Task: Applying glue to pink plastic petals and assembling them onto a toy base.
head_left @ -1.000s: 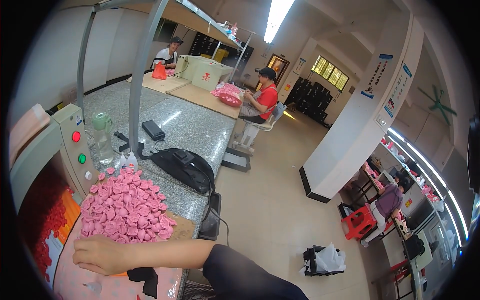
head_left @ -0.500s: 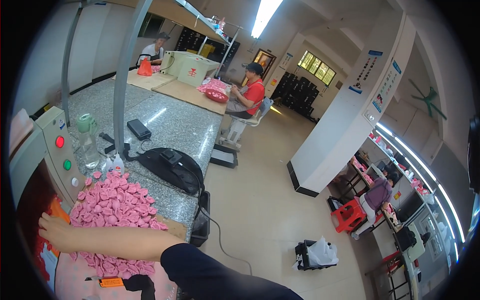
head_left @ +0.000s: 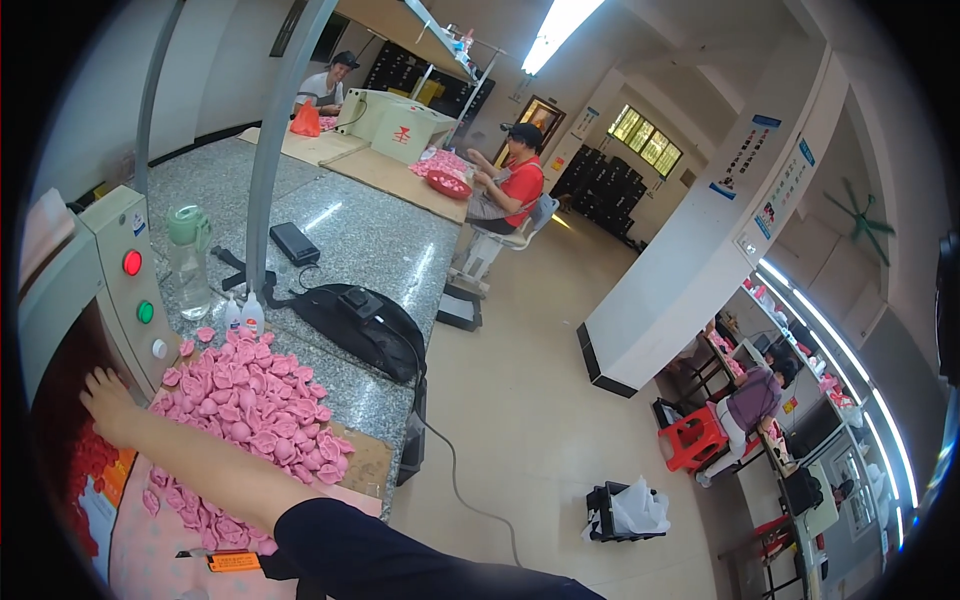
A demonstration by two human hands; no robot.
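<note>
1. Pink pieces [head_left: 250, 405] lie in a heap on the table [head_left: 370, 240], at its near end just right of the grey control box [head_left: 125, 285]; they are too small for me to tell what they are.
2. My right hand [head_left: 108, 405] reaches across the heap to its left edge, by the foot of the box. The fingers [head_left: 95, 382] are spread and point up and left. I cannot tell whether the grip has closed on any piece, since the palm faces down and hides what is under it.
3. My forearm lies over the heap and covers the pieces beneath it; the dark sleeve [head_left: 400, 555] comes in from the lower edge.
4. My left hand is nowhere in the picture.
5. To the left of the hand is a red mass [head_left: 85, 465], cut off by the dark rim; I cannot make out what it is.
6. The box carries a red button [head_left: 132, 262], a green one [head_left: 145, 312] and a small white one below.
7. A clear bottle [head_left: 188, 262] with a green cap stands behind the heap, two little white bottles [head_left: 243, 315] just beside it.
8. A black bag [head_left: 365, 325] lies right of the heap near the table edge, its cable [head_left: 470, 495] trailing to the floor.
9. A small orange tool [head_left: 232, 562] lies near the lower edge, partly hidden by my sleeve.
10. Further off, a person in red [head_left: 515, 185] sits at the table end; another sits far behind, blurred.
</note>
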